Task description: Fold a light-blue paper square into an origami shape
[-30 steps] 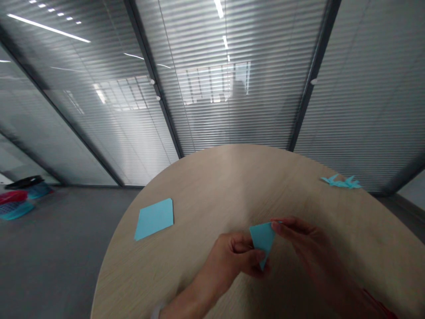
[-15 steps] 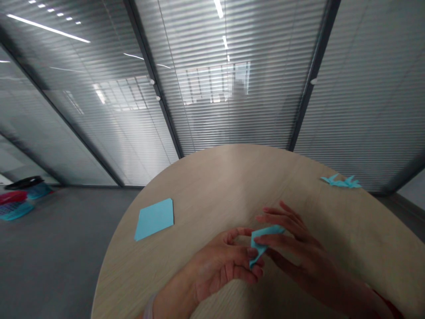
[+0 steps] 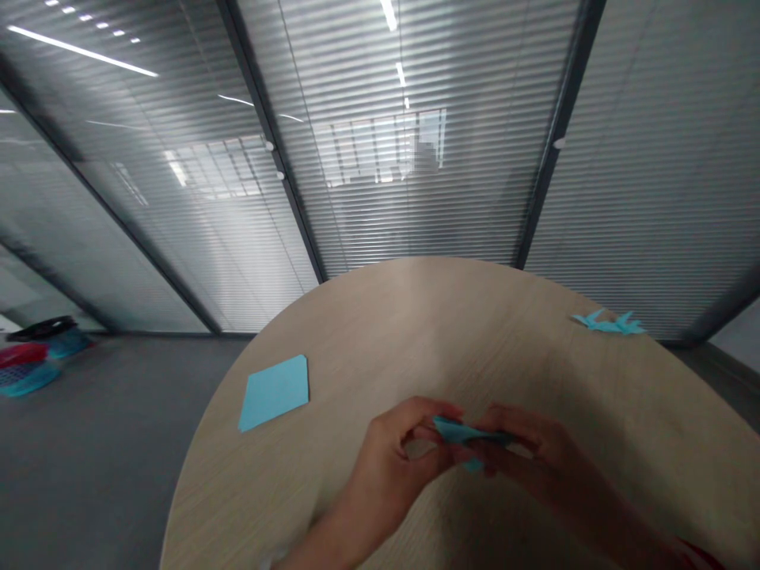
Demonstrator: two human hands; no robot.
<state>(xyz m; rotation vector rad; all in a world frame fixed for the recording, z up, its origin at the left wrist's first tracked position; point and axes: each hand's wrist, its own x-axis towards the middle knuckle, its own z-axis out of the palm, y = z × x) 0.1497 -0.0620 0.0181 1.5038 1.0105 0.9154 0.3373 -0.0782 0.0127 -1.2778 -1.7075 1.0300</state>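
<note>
Between my hands is a small piece of folded blue paper (image 3: pixel 456 430), raised over the near part of the table and seen nearly edge-on. My left hand (image 3: pixel 409 447) pinches its left end between thumb and fingers. On the other end, my right hand (image 3: pixel 522 443) grips it too, with the fingers closed and partly in shadow. A small blue flap shows below the fingertips. The fingers cover much of the paper, so its full shape is hidden.
A flat stack of blue square paper (image 3: pixel 275 392) lies on the round wooden table (image 3: pixel 356 332) at left. Folded blue paper figures (image 3: pixel 610 323) sit near the far right edge. Baskets (image 3: pixel 27 368) stand on the floor at left. Glass panels with blinds (image 3: pixel 416 214) rise behind the table.
My right hand, its fingers spread before, has closed on the folded paper's right end. The paper has turned to lie flatter and edge-on, and my left hand has rotated with it.
</note>
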